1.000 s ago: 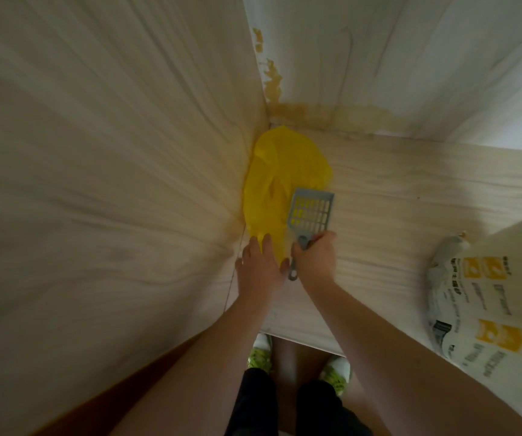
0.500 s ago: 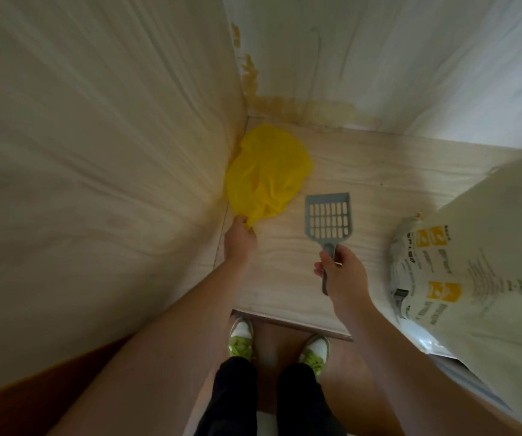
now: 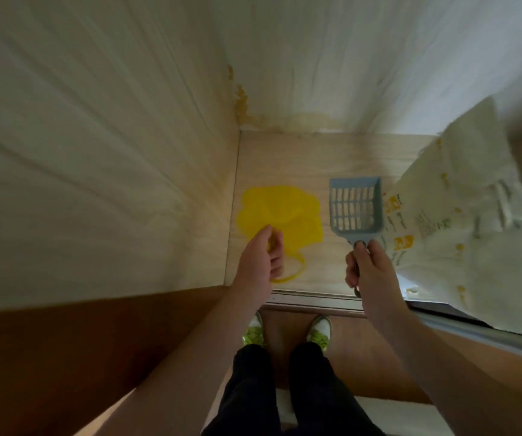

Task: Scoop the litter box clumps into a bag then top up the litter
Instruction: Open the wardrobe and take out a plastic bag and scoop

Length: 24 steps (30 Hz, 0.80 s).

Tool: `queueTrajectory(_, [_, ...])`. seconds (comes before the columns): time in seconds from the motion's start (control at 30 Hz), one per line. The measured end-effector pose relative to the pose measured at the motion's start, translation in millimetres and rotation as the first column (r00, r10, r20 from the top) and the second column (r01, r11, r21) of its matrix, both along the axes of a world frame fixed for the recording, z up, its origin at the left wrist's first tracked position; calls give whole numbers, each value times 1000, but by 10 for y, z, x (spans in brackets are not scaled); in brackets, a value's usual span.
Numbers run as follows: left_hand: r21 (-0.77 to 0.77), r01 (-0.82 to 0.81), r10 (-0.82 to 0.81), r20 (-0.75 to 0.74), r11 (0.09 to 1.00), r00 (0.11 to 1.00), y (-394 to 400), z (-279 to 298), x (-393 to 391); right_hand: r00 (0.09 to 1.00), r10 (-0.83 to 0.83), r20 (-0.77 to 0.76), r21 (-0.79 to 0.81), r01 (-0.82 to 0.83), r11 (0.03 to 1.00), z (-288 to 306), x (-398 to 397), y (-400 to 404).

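Note:
A yellow plastic bag [image 3: 281, 215] lies crumpled on a pale wooden shelf [image 3: 284, 158], close to the left wall. My left hand [image 3: 261, 258] pinches its near edge, and a yellow handle loop hangs below the fingers. My right hand [image 3: 366, 269] grips the handle of a grey slotted litter scoop [image 3: 355, 212], whose head is lifted over the shelf to the right of the yellow bag. A large white litter sack [image 3: 460, 234] with yellow print leans at the right. No litter box is in view.
Pale wood-grain walls [image 3: 96, 152] close the shelf on the left and behind, with brownish stains in the corner [image 3: 244, 105]. The shelf's front edge [image 3: 310, 298] runs just beyond my feet [image 3: 284, 332], which stand on a brown floor.
The yellow bag has been pulled away from the back corner toward the front of the shelf. My right hand has lifted the scoop up and to the right, apart from the bag.

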<state>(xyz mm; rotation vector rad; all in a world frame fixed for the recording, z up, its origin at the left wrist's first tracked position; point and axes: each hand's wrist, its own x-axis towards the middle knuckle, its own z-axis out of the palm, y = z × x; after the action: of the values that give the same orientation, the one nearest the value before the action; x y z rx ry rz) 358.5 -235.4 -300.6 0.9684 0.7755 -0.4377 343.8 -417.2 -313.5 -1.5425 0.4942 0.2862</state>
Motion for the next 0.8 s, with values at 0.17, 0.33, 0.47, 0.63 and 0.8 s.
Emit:
queueTrajectory(0.17, [-198,125,-118,44,972,992,-98,478,-567,1000,-16,-13,-1,16,1000,452,-385,39])
queueTrajectory(0.33, [-211,330,-320,81,920,944,-123,840,-766,982,-171,-82,-119,160,980,774,-794,22])
queueTrajectory(0.47, [-205,392,-388,62,897,920,-207,1139,-984,968,-245,-64,-105,237,966,1002,-1126,-50])
queueTrajectory(0.63, [-209,505,-493,110,837,863,-317,1445,-1116,955,-294,29,-333,286,899,1003,-1565,-215])
queueTrajectory(0.8, [-235,559,-556,84,795,827,-443,1633,-1122,939,-344,-10,-251,330,910,817,-1739,-265])
